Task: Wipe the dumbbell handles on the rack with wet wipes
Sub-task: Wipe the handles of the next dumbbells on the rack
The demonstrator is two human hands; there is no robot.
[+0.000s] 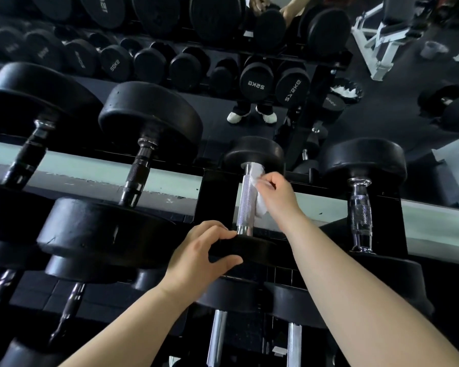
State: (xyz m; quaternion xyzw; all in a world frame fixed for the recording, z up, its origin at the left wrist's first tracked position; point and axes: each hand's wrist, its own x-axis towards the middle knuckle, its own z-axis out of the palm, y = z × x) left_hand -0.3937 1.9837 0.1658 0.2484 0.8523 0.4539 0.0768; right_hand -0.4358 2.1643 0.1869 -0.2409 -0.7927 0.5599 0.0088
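Observation:
A small black dumbbell lies on the top shelf of the rack (217, 192), its knurled chrome handle (245, 202) pointing away from me. My right hand (276, 193) pinches a white wet wipe (257, 181) against the right side of that handle, near the far head (255, 152). My left hand (204, 255) grips the rim of the near head (252, 247), thumb underneath and fingers on top. Part of the wipe is hidden behind my right fingers.
Larger dumbbells lie to the left (141, 165) and another to the right (361, 207) on the same shelf. More chrome handles (217, 337) sit on the shelf below. A mirror behind shows a second rack, white shoes (252, 116) and a bin (346, 91).

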